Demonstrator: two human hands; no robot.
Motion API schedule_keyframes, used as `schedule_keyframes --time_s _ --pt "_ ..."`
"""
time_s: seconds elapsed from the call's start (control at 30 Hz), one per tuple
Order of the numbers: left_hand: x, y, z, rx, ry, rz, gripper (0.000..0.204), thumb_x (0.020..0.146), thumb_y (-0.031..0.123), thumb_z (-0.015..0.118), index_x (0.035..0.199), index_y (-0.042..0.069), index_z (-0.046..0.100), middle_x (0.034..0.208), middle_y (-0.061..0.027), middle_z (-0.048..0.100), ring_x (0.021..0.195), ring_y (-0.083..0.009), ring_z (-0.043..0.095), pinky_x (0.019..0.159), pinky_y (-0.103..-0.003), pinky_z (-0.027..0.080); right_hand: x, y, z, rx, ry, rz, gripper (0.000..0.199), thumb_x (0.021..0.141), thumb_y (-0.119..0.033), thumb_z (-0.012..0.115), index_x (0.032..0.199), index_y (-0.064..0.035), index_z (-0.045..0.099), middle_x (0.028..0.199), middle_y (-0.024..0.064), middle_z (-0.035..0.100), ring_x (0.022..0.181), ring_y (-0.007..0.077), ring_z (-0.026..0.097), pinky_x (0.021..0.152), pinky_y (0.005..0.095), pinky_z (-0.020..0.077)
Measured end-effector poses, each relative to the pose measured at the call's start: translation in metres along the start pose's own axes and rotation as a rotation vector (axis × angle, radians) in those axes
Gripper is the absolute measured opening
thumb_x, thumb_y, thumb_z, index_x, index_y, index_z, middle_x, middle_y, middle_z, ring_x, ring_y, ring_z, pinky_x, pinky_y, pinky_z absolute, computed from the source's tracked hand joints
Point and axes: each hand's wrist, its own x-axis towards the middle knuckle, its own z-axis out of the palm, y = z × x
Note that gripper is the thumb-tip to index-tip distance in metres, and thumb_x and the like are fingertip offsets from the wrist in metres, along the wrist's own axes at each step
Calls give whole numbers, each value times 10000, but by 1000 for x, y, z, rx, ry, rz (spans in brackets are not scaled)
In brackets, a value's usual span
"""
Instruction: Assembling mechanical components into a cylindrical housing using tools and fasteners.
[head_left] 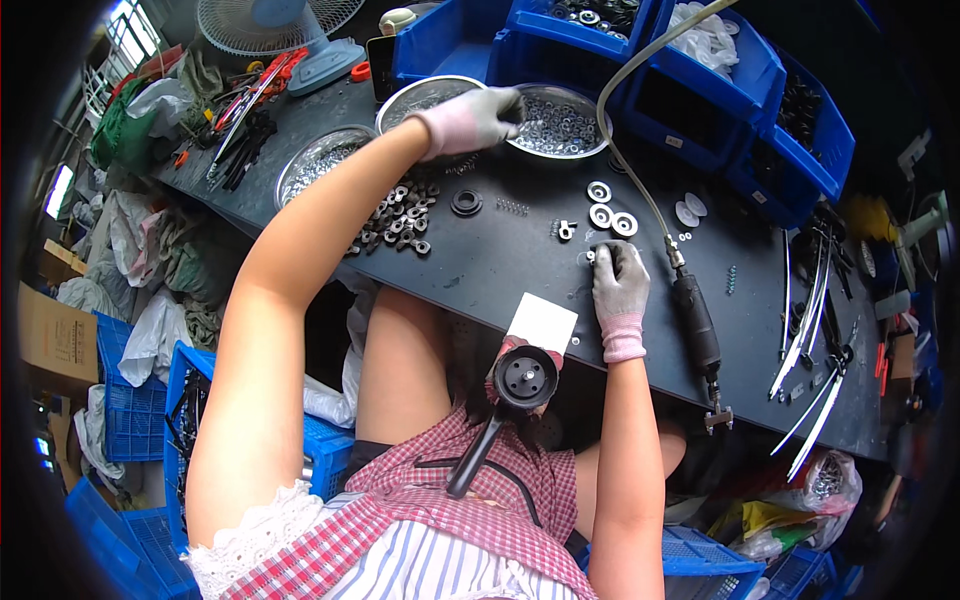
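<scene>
My left hand (472, 122), in a pale glove with a dark-smudged palm and fingers, reaches over the near rim of a metal bowl (562, 125) of small nuts or washers. Its fingers are bent together; what they hold, if anything, is hidden. My right hand (620, 285), gloved alike, rests low at the table's front with fingers pinched. A small ring-like piece (591, 257) shows at its fingertips, too small to name. Between my arms, a black round part with a long handle (526, 377) sits upright in front of a white square block (543, 322).
Black-handled pneumatic screwdriver (695, 325) lies right of my right hand, its hose rising behind. White-rimmed discs (601, 215), springs (512, 207), a black ring (466, 203) and metal pieces (400, 215) lie on the table. Blue bins (690, 100) line the back; cable ties (815, 310) lie right.
</scene>
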Motion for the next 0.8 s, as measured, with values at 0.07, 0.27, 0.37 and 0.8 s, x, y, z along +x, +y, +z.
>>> schedule_keyframes --time_s 0.07,0.27,0.37,0.8 --pt "-28 -9 18 295 150 28 268 860 88 622 1089 -30 549 946 -217 649 927 -340 643 818 -401 497 0 -1 2 -16 -10 -5 175 891 -191 594 911 -33 666 880 129 660 813 293 639 770 380 486" --pt "-35 -34 54 510 145 -8 184 819 29 602 1001 12 575 918 -207 637 935 -375 635 828 -450 502 0 -5 1 11 -32 2 177 895 -200 596 908 -39 668 880 130 662 821 300 640 786 385 477" --pt "-28 -31 56 547 69 -67 192 818 34 600 1009 19 595 955 -185 642 944 -357 643 825 -442 519 -2 -3 1 25 -9 -14 184 896 -198 597 899 -29 668 871 135 664 803 303 643 748 387 490" --pt "63 -7 79 414 -127 63 692 893 552 529 1390 73 476 1458 -205 418 1323 -379 424 1093 -422 361 -6 -6 0 170 14 4 144 895 -136 604 909 -2 655 833 129 658 746 254 647 706 341 496"
